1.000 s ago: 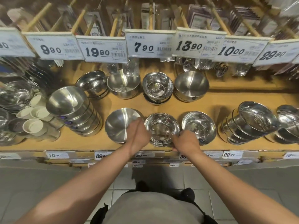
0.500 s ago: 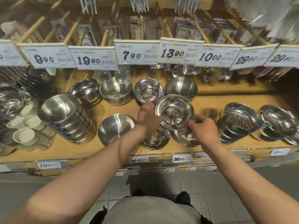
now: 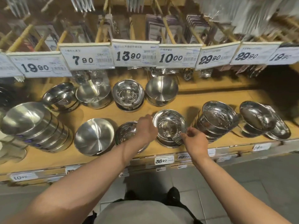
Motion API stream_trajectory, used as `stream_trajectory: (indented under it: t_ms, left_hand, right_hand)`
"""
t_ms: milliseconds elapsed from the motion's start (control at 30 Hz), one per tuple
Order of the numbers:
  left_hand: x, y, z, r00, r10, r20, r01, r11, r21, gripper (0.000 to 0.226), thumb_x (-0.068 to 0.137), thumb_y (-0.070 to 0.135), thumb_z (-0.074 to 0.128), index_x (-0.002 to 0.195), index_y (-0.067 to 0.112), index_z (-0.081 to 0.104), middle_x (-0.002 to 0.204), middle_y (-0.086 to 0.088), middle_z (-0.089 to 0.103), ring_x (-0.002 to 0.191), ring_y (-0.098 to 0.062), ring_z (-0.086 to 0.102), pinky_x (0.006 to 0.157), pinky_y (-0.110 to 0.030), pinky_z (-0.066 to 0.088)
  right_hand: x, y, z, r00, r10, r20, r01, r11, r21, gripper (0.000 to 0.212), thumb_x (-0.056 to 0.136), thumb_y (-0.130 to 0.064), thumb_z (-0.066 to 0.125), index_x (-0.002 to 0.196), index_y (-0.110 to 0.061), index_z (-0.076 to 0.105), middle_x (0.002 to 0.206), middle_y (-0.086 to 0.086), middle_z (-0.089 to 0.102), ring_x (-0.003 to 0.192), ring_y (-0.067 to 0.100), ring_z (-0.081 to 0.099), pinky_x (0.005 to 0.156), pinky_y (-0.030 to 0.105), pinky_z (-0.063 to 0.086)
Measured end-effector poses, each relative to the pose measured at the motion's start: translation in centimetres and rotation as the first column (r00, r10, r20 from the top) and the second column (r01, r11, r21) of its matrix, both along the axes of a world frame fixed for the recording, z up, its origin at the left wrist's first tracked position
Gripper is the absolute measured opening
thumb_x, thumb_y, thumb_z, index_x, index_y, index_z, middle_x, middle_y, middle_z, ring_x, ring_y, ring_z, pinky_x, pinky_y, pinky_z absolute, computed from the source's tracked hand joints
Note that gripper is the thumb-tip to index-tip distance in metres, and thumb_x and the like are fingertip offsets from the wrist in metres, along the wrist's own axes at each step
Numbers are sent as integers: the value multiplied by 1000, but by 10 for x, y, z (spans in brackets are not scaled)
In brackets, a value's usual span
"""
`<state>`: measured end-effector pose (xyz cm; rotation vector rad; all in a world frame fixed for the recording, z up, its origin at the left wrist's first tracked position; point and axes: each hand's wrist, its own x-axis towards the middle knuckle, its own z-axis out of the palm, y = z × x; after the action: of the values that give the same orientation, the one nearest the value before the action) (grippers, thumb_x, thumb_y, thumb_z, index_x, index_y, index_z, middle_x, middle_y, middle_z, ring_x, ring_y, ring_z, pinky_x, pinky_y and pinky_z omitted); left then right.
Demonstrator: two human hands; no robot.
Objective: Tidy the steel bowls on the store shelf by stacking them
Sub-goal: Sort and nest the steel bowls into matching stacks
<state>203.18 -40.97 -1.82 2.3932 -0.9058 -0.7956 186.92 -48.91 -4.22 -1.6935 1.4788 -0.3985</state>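
Note:
A shiny steel bowl point(image 3: 169, 123) sits nested on top of another bowl point(image 3: 168, 142) at the front of the wooden shelf point(image 3: 194, 102). My left hand point(image 3: 145, 129) grips its left rim. My right hand point(image 3: 195, 142) pinches its front right rim. Just left of it, partly hidden under my left wrist, rests a second shiny bowl point(image 3: 127, 135). A matte bowl point(image 3: 94, 136) lies further left, tipped toward me.
A leaning stack of matte bowls point(image 3: 32, 126) is at the left. Two tilted stacks point(image 3: 216, 120) point(image 3: 258, 121) stand to the right. Several bowls point(image 3: 127, 94) line the back row. Price tags point(image 3: 134, 54) and hanging utensils overhang the shelf from above.
Both hands lifted the shiny bowl off the middle front pile, carried it right and set it down into the right front bowl. The view has shifted right.

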Motion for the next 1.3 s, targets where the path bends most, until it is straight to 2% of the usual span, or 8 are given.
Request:
stream_trajectory:
  t_ms: [133,267,500,733,933,1000,1067,1300]
  left_hand:
    - [-5,-3,-6,999,20,40,-19,999,-26,30,92,7,61,122,5,60,111,-8,68,88,-21,58,56,-9,40]
    - [-12,0,-17,999,47,3,-47,998,-33,28,88,5,62,117,4,62,84,6,57,72,-11,55,39,-11,38]
    - [-7,-9,-28,998,54,41,-55,998,15,37,87,-3,55,123,4,60,115,-11,66,88,-19,52,60,-18,40]
    - [32,-4,-22,995,-71,72,72,997,-7,29,95,11,54,120,10,69,123,-5,68,115,-22,61,84,-16,38]
    - [40,1,-23,1000,0,-31,2,996,86,20,88,7,58,102,8,72,100,-4,74,89,-19,71,73,-27,60]
    - [37,3,-26,999,36,-36,-32,995,95,10,88,3,58,86,9,66,85,-3,69,70,-15,65,41,-14,49]
    - [34,3,-29,999,24,-21,-22,995,98,16,90,3,56,76,10,56,77,-1,59,61,-11,54,29,-10,32]
    - [30,0,-21,992,-57,114,46,994,103,27,87,2,58,62,9,51,62,0,46,59,-13,45,45,-20,30]
  right_hand:
    - [-4,-5,-8,1000,14,18,-14,1000,-7,24,93,-11,66,116,-12,74,98,9,76,93,28,67,84,36,51]
    - [-7,-7,-18,1000,-13,24,13,1000,-25,24,93,-11,64,115,-13,74,87,1,70,84,22,62,72,26,39]
    - [-5,-3,-24,997,-58,42,58,998,18,30,94,-21,66,123,-14,72,92,6,76,92,27,69,82,32,51]
    - [12,4,-18,996,-69,55,58,982,178,14,81,-18,77,84,-24,65,87,4,76,82,24,74,84,45,61]
    - [20,-4,-16,1000,-29,-1,28,974,224,13,82,-22,76,79,-10,73,85,13,76,89,35,73,85,51,59]
    - [21,-9,-15,999,-4,-39,12,975,223,22,84,-27,76,79,-6,74,85,15,76,88,35,73,84,50,59]
    - [23,-14,-12,998,23,-61,-8,972,233,23,84,-27,77,80,-4,75,87,16,76,90,35,73,87,51,59]
    - [26,-18,-11,986,72,-152,-47,985,166,25,81,-24,77,84,1,77,88,18,76,89,31,74,84,43,61]
